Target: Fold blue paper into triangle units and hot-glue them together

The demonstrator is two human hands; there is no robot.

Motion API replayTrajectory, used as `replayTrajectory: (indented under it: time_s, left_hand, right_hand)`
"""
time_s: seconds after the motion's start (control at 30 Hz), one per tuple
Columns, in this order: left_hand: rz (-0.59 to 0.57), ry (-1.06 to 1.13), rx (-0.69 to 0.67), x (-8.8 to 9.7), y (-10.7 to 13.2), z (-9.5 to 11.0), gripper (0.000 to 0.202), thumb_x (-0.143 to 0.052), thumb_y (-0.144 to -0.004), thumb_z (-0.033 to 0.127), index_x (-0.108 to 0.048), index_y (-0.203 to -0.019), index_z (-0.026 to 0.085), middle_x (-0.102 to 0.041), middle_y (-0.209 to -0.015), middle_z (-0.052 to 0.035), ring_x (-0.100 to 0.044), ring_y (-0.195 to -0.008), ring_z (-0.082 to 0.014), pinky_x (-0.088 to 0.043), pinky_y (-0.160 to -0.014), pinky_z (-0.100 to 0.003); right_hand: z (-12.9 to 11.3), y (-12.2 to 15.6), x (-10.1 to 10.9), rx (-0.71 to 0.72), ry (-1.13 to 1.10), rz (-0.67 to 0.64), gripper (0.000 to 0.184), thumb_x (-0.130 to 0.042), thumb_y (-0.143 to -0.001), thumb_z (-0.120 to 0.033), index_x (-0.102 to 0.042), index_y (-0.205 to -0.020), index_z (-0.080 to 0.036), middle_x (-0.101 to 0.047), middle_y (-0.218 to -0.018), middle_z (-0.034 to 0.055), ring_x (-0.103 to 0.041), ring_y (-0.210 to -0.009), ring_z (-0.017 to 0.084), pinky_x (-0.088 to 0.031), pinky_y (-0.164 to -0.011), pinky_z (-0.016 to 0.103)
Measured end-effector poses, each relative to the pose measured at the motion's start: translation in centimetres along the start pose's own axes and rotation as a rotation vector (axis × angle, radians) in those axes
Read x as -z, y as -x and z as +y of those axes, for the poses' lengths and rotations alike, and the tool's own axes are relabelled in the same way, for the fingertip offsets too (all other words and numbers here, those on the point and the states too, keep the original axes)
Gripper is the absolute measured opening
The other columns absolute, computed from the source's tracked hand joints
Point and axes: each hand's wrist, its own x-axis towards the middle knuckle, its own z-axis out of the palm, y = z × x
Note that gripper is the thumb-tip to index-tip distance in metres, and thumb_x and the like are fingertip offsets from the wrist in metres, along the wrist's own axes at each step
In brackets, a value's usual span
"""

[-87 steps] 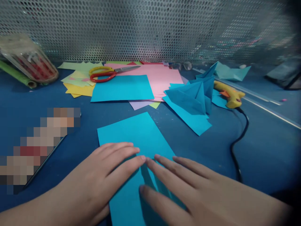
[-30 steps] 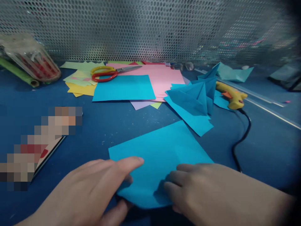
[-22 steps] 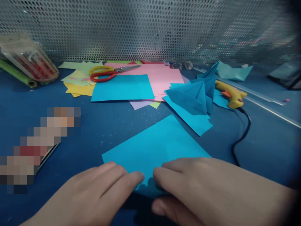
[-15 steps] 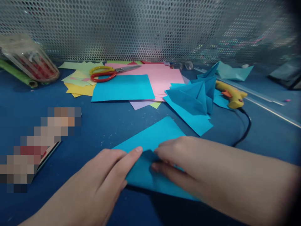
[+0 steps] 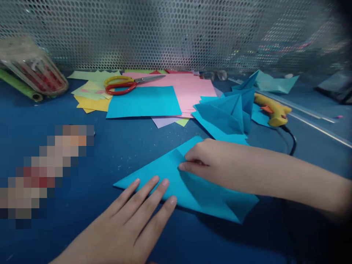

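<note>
A blue sheet of paper [image 5: 154,167], folded into a pointed shape, lies on the table in front of me. My left hand [image 5: 137,216] rests flat with fingers spread, its fingertips pressing the near edge of that paper. Over the paper's far right part, my right hand [image 5: 203,157] is closed, thumb and curled fingers at a folded flap. The fingertips partly hide what they pinch. To the paper's right end, a loose corner lifts slightly off the table. Behind my right hand stand folded blue paper pieces [image 5: 228,113].
Red-and-yellow scissors [image 5: 121,86] lie across a flat blue sheet [image 5: 145,104] and pink paper [image 5: 192,91]. A yellow glue gun [image 5: 277,112] with a black cord is at right. A clear jar [image 5: 46,73] and green roll [image 5: 22,86] stand left, above a blurred-out object [image 5: 52,165].
My left hand has moved down and spread its fingers flat. My right hand has shifted up toward the paper's far edge. More of the folded paper shows, including its left point.
</note>
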Motion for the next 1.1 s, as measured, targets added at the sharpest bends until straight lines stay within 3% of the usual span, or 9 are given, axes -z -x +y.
replayTrajectory:
  time_s: [0.1, 0.3, 0.6, 0.8, 0.9, 1.1]
  left_hand:
    - [0.009, -0.025, -0.015, -0.3, 0.1, -0.2, 0.063, -0.041, -0.106, 0.058, -0.045, -0.154, 0.018, -0.051, -0.157, -0.0093, -0.041, -0.147, -0.031, 0.0, -0.127, -0.056]
    - [0.006, -0.056, 0.019, -0.3, 0.2, 0.1, 0.064, -0.041, -0.105, 0.06, -0.047, -0.153, 0.019, -0.052, -0.156, -0.01, -0.04, -0.147, -0.0328, -0.004, -0.127, -0.056]
    - [0.04, -0.053, 0.025, -0.2, 0.7, -0.1, 0.059, -0.043, -0.105, 0.056, -0.055, -0.147, 0.017, -0.055, -0.154, -0.0103, -0.043, -0.146, -0.0306, -0.008, -0.128, -0.053]
    - [0.015, -0.018, 0.065, 0.2, 0.8, 0.0, 0.062, -0.021, -0.11, 0.05, -0.06, -0.141, 0.014, -0.063, -0.145, -0.0132, -0.05, -0.139, -0.028, -0.007, -0.127, -0.05]
    - [0.006, -0.042, 0.089, 0.2, 0.7, 0.2, 0.062, -0.019, -0.111, 0.048, -0.063, -0.137, 0.013, -0.066, -0.141, -0.0145, -0.052, -0.136, -0.0281, -0.007, -0.127, -0.049]
    - [0.056, -0.034, 0.146, -0.2, 0.6, 0.7, 0.051, -0.031, -0.109, 0.045, -0.063, -0.138, 0.019, -0.066, -0.141, -0.0098, -0.055, -0.134, -0.0281, -0.016, -0.126, -0.048]
  right_hand:
    - [0.4, -0.2, -0.1, 0.027, -0.033, -0.001, 0.047, -0.052, -0.099, -0.035, -0.045, -0.055, -0.021, -0.047, -0.045, -0.0029, -0.035, -0.038, 0.01, -0.023, -0.038, 0.027]
    - [0.0, -0.1, -0.1, -0.007, 0.041, 0.026, 0.044, -0.048, -0.099, -0.027, -0.045, -0.056, -0.021, -0.056, -0.052, 0.0017, -0.045, -0.042, 0.012, -0.028, -0.042, 0.027]
    - [-1.3, -0.2, -0.1, -0.082, 0.076, 0.072, 0.05, -0.049, -0.1, -0.026, -0.037, -0.051, -0.021, -0.045, -0.046, 0.0005, -0.035, -0.038, 0.011, -0.023, -0.043, 0.029]
    - [-0.9, -0.1, -0.6, -0.071, 0.046, 0.064, 0.048, -0.046, -0.102, -0.027, -0.039, -0.055, -0.021, -0.045, -0.049, -0.001, -0.036, -0.044, 0.012, -0.024, -0.047, 0.029]
    - [-0.1, 0.1, -1.9, 0.003, 0.009, 0.179, 0.046, -0.046, -0.101, -0.028, -0.039, -0.056, -0.021, -0.045, -0.051, -0.0014, -0.037, -0.047, 0.012, -0.022, -0.049, 0.029]
    - [1.1, 0.4, -5.1, 0.172, -0.145, 0.594, 0.047, -0.042, -0.103, -0.037, -0.036, -0.059, -0.021, -0.039, -0.052, -0.0031, -0.041, -0.047, 0.011, -0.026, -0.049, 0.026]
